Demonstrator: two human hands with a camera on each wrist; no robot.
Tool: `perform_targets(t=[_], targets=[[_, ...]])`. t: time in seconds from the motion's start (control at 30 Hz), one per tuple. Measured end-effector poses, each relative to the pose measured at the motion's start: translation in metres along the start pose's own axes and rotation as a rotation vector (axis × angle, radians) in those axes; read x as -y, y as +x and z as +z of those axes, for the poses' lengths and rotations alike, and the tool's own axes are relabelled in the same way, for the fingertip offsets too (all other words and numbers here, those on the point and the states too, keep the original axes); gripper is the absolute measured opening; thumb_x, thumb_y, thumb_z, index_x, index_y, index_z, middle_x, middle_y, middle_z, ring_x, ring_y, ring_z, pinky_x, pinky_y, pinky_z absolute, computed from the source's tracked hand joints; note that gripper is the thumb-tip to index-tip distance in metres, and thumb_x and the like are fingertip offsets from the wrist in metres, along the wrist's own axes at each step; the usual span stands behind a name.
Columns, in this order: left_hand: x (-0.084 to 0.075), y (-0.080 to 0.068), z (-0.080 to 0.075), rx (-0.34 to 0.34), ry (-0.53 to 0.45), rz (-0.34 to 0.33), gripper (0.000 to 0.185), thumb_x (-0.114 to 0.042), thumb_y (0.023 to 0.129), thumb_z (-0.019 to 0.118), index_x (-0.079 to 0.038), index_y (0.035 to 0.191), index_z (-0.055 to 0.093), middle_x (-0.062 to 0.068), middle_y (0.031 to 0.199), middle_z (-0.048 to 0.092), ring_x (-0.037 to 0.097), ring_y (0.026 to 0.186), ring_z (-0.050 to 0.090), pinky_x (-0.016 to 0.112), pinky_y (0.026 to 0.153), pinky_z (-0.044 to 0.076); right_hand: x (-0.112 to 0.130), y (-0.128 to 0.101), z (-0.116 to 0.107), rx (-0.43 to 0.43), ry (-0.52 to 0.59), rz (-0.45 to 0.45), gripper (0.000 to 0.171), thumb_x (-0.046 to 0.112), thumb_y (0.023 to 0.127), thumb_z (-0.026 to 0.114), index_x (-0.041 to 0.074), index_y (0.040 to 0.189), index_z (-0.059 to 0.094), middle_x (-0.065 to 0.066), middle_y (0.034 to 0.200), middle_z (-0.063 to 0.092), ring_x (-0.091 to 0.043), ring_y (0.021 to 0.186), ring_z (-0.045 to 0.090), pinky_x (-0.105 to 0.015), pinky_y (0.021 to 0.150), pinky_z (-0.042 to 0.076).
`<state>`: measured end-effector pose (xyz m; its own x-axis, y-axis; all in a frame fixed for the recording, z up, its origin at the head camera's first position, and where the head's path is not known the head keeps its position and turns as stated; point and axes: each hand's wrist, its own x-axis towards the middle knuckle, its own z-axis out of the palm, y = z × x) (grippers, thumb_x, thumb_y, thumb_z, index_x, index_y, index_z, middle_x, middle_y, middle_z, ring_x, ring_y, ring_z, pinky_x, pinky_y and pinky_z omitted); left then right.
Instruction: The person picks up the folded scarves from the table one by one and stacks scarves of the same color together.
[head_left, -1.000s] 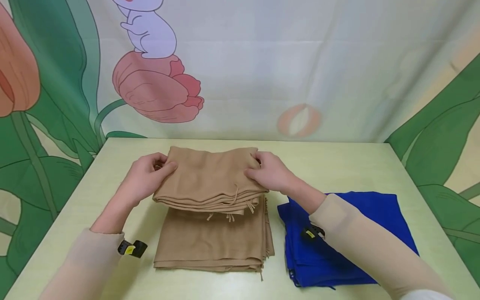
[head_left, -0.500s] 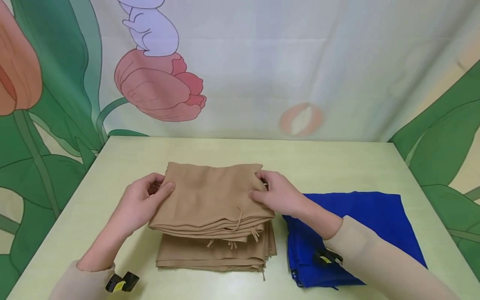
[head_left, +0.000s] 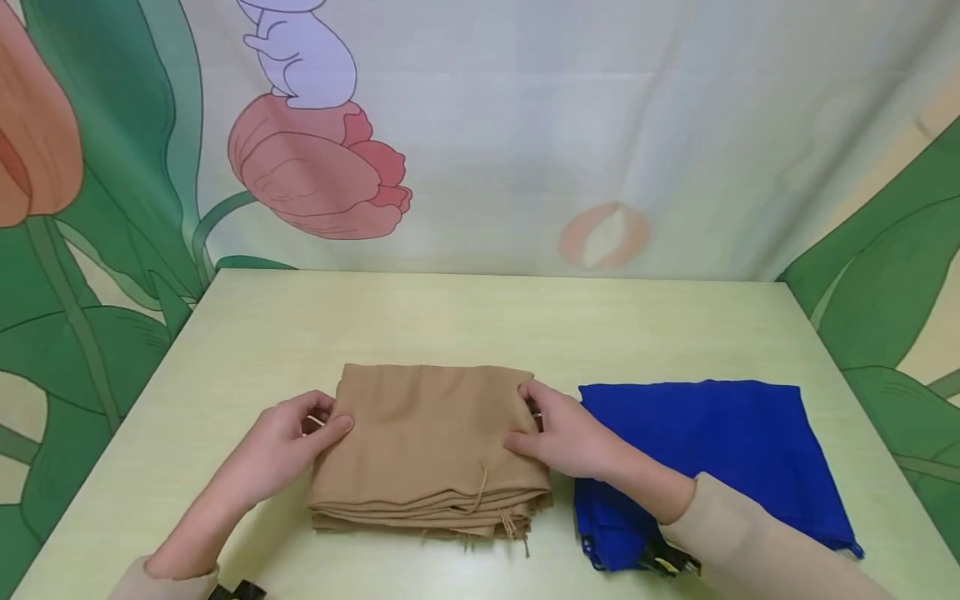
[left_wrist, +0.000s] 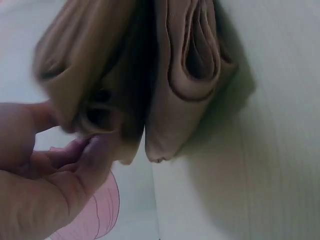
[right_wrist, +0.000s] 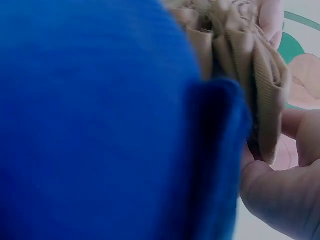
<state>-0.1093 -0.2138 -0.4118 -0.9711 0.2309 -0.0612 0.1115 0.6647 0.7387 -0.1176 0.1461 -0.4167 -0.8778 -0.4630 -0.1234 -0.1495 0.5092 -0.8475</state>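
Note:
A tan cloth [head_left: 427, 446] with short fringe lies folded into a thick stack on the pale green table [head_left: 450, 321]. My left hand [head_left: 318, 427] pinches the stack's left edge, thumb on top and fingers tucked under. Opposite it, my right hand [head_left: 531, 421] pinches the right edge the same way. The left wrist view shows the rolled tan folds [left_wrist: 185, 75] just above my fingers [left_wrist: 75, 160]. In the right wrist view, the tan cloth [right_wrist: 250, 65] is held by my fingers [right_wrist: 285, 195] behind a blue cloth [right_wrist: 100, 120].
A folded blue cloth [head_left: 712, 446] lies right of the tan stack, under my right forearm. A curtain with painted tulips and leaves [head_left: 315, 175] hangs behind the table's far edge. Bare tabletop stretches behind both cloths.
Both hands have drawn the upper tan fold toward me and down onto the lower half, so the cloth now lies as one stack. The blue cloth has not moved.

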Motion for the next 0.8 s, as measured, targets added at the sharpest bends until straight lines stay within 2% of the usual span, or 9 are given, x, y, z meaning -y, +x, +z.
perform_targets(t=[0.17, 0.3, 0.43, 0.53, 0.6, 0.7, 0.8], targets=[[0.009, 0.001, 0.000, 0.082, 0.045, 0.008, 0.027, -0.029, 0.100, 0.070, -0.003, 0.105, 0.063, 0.003, 0.093, 0.064, 0.019, 0.082, 0.063, 0.032, 0.067, 0.051, -0.006, -0.002, 0.004, 0.014, -0.088, 0.035, 0.037, 0.023, 0.094, 0.078, 0.007, 0.101, 0.046, -0.003, 0.073, 0.047, -0.014, 0.057, 0.043, -0.028, 0.053, 0.034], [0.014, 0.003, -0.003, 0.124, 0.087, 0.016, 0.029, -0.034, 0.100, 0.069, -0.006, 0.100, 0.064, 0.000, 0.090, 0.064, 0.017, 0.080, 0.060, 0.032, 0.067, 0.050, -0.008, -0.002, -0.001, 0.034, -0.156, 0.034, 0.033, 0.030, 0.095, 0.076, 0.009, 0.092, 0.051, 0.002, 0.065, 0.050, -0.012, 0.051, 0.044, -0.027, 0.049, 0.033], [0.020, 0.005, -0.009, 0.152, 0.146, -0.025, 0.034, -0.042, 0.101, 0.065, -0.009, 0.098, 0.067, -0.001, 0.087, 0.064, 0.017, 0.079, 0.057, 0.034, 0.067, 0.048, -0.007, -0.002, -0.011, 0.045, -0.146, 0.044, 0.025, 0.029, 0.100, 0.070, 0.009, 0.088, 0.060, 0.000, 0.062, 0.061, -0.016, 0.047, 0.059, -0.029, 0.048, 0.047], [0.024, 0.008, -0.014, 0.128, 0.192, -0.053, 0.040, -0.047, 0.103, 0.060, -0.008, 0.103, 0.070, 0.001, 0.089, 0.065, 0.018, 0.079, 0.057, 0.036, 0.066, 0.047, -0.007, -0.006, -0.019, 0.038, -0.103, 0.055, 0.022, 0.027, 0.102, 0.066, 0.006, 0.094, 0.067, -0.006, 0.067, 0.068, -0.023, 0.049, 0.066, -0.036, 0.050, 0.055], [0.026, 0.011, -0.018, 0.097, 0.215, -0.051, 0.044, -0.048, 0.105, 0.056, -0.007, 0.108, 0.070, 0.003, 0.093, 0.067, 0.018, 0.081, 0.058, 0.036, 0.067, 0.048, -0.008, -0.010, -0.027, 0.019, -0.102, 0.047, 0.021, 0.027, 0.103, 0.065, 0.006, 0.099, 0.069, -0.006, 0.069, 0.069, -0.023, 0.050, 0.065, -0.037, 0.050, 0.055], [0.028, 0.018, -0.026, 0.022, 0.246, -0.013, 0.045, -0.047, 0.107, 0.053, -0.005, 0.112, 0.070, 0.006, 0.097, 0.069, 0.020, 0.083, 0.061, 0.037, 0.068, 0.049, -0.013, -0.016, -0.045, -0.021, -0.135, 0.012, 0.021, 0.025, 0.104, 0.064, 0.006, 0.104, 0.070, -0.003, 0.074, 0.070, -0.021, 0.054, 0.065, -0.036, 0.051, 0.054], [0.029, 0.028, -0.036, -0.081, 0.279, 0.068, 0.043, -0.041, 0.108, 0.053, -0.001, 0.113, 0.069, 0.010, 0.101, 0.069, 0.027, 0.089, 0.063, 0.043, 0.073, 0.051, -0.021, -0.026, -0.069, -0.090, -0.165, -0.008, 0.020, 0.025, 0.104, 0.064, 0.006, 0.108, 0.069, -0.004, 0.082, 0.069, -0.021, 0.063, 0.066, -0.035, 0.055, 0.055]])
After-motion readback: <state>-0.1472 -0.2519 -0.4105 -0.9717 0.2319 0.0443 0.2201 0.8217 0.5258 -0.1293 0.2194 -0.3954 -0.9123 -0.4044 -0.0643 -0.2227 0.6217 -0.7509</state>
